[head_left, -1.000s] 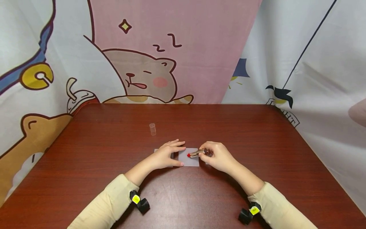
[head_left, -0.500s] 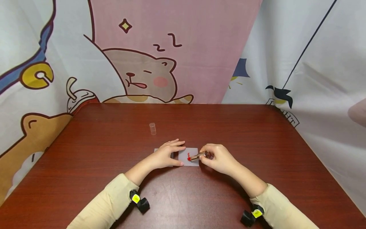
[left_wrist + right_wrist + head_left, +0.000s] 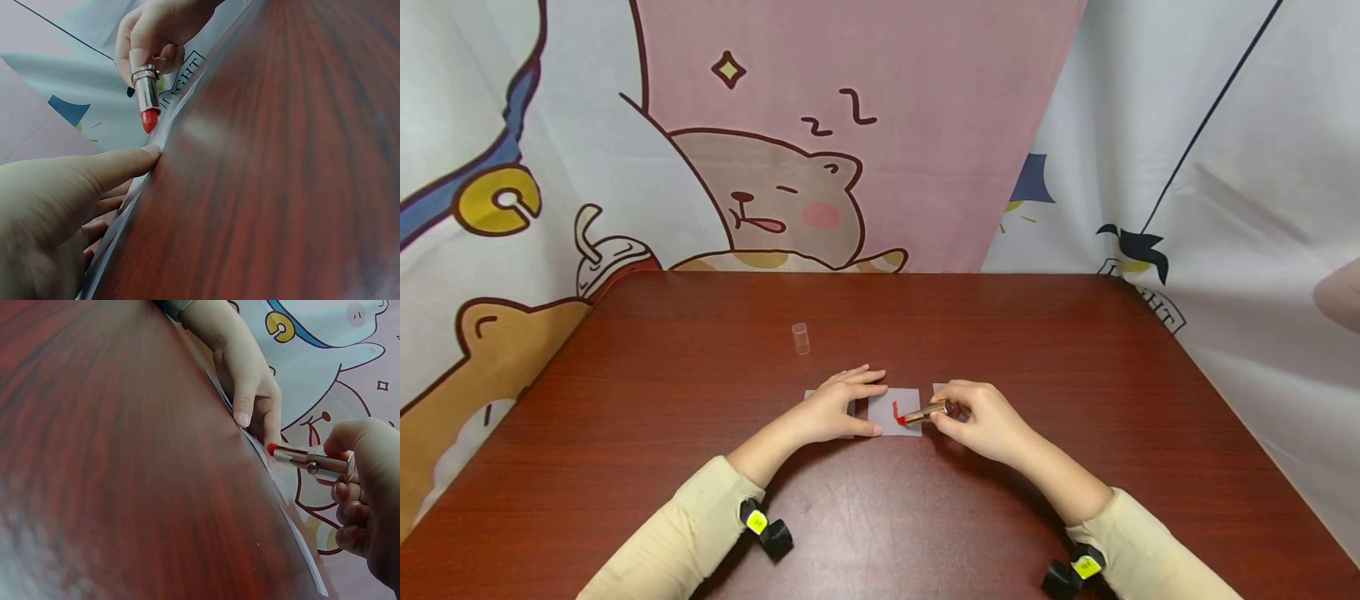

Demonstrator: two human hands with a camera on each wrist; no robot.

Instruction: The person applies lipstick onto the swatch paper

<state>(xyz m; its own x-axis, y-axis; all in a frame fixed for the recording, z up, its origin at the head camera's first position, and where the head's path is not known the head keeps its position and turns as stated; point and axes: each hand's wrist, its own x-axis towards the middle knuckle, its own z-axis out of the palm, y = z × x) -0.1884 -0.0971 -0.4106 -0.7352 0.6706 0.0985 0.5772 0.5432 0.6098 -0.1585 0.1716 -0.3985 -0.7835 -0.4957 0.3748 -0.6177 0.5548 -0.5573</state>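
Note:
Between thumb and fingers my right hand (image 3: 987, 421) pinches a lipstick (image 3: 928, 411) with a metallic case. Its red tip touches a small white sheet of paper (image 3: 882, 406), where a red L-shaped line shows. Fairly straight fingers of my left hand (image 3: 833, 410) rest on the paper's left edge and over a second sheet (image 3: 809, 393), mostly hidden beneath. A corner of a third sheet (image 3: 937, 387) peeks out by the right hand. In the left wrist view the lipstick (image 3: 147, 94) points downward beyond the left thumb; in the right wrist view the lipstick (image 3: 312, 464) lies almost level.
A clear plastic cap (image 3: 801, 339) stands or lies on the reddish-brown table (image 3: 1037, 333), beyond the left hand. Printed cartoon cloth (image 3: 925, 108) hangs behind the table and along its sides. Each wrist carries a black camera on a band.
The lipstick tip has moved down the paper, then slightly right, leaving a red line. My right hand has shifted toward me and right, uncovering the third sheet's corner. The left hand stays put.

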